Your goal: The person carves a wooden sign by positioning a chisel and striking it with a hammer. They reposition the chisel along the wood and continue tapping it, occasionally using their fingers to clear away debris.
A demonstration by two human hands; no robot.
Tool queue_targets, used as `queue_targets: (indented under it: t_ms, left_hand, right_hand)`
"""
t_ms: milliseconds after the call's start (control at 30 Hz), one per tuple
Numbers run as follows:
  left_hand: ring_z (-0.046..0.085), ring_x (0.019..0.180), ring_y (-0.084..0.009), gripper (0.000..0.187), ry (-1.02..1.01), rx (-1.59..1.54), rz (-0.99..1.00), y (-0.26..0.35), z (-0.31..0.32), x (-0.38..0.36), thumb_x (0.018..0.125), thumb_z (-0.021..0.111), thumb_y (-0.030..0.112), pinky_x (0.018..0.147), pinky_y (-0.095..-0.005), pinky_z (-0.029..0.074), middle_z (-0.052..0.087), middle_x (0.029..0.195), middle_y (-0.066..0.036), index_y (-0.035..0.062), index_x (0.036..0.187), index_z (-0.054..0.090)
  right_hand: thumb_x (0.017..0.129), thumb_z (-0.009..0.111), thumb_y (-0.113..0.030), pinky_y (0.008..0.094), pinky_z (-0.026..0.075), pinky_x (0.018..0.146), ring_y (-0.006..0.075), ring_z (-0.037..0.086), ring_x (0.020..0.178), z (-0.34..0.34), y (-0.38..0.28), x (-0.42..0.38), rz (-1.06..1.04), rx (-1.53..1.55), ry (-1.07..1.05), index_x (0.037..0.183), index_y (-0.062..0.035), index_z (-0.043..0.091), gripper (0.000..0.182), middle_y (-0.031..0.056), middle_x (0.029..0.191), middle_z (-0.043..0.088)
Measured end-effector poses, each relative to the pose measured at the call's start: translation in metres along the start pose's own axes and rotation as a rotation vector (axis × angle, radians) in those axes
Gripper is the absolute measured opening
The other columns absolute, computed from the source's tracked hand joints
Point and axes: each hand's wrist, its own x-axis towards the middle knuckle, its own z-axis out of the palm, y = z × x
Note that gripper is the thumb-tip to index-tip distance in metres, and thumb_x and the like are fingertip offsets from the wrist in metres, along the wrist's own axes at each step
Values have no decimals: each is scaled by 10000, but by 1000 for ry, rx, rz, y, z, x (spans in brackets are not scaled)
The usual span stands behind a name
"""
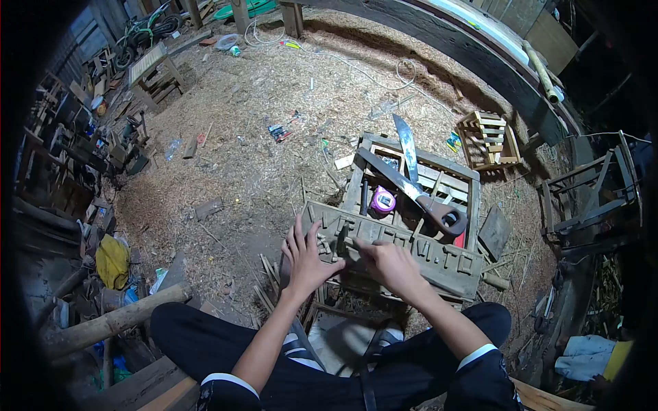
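A long wooden board (460, 279) with raised carved shapes, some like letters, lies across in front of my knees. My left hand (308, 266) is over its left part, fingers spread. My right hand (392, 268) is curled at the board's middle, fingers bent. Between the hands, a narrow dark piece (343, 237) stands near my right fingertips; what the right hand grips is hidden. Behind the board, a handsaw (432, 207) with a brown handle lies on a slatted wooden frame (473, 188), crossing a broad metal blade (406, 145). A pink tape measure (383, 200) sits left of the saw.
Wood shavings cover the ground (233, 151). A small slatted crate (507, 147) stands back right, a wooden stool (154, 72) back left. A thick pole (123, 320) lies by my left knee. A pale cable (356, 67) runs along the back below a heavy beam (473, 58).
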Motion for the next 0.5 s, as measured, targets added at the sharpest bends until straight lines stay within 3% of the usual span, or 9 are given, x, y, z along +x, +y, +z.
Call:
queue_targets:
  t_ms: [133,200,333,433,500]
  left_hand:
    - [186,1556,-483,1207,0,9,3,-3,2,0,633,956,444,1230,-663,142,123,1738,-232,168,1617,315]
    - [179,1562,-480,1211,-14,32,0,-3,3,0,628,955,457,1232,-663,139,121,1739,-234,165,1616,318]
    - [178,1565,-477,1213,11,6,23,-2,0,1,626,958,473,1227,-669,145,120,1738,-238,160,1612,325]
    - [176,1565,-480,1236,-10,36,30,-4,1,0,614,964,507,1221,-672,153,124,1733,-251,157,1613,325]
    - [173,1565,-485,1262,-24,71,60,-6,-1,-1,599,971,534,1216,-675,159,118,1732,-262,166,1617,323]
  right_hand:
    - [986,699,-172,493,569,690,379,740,834,-6,0,6,55,-6,-112,1344,-172,744,361,190,989,745]
    - [998,642,-194,547,565,661,423,726,777,6,3,0,-25,55,106,1395,-179,695,401,199,918,723]
    - [999,650,-198,547,558,657,420,715,757,15,12,-2,5,65,37,1392,-183,700,396,193,909,709]
    - [993,655,-174,533,553,636,406,709,737,12,12,-8,-33,96,108,1414,-191,681,422,168,918,693]
    - [964,673,-127,507,557,622,382,710,730,30,14,-15,-128,108,297,1455,-207,645,498,142,927,676]
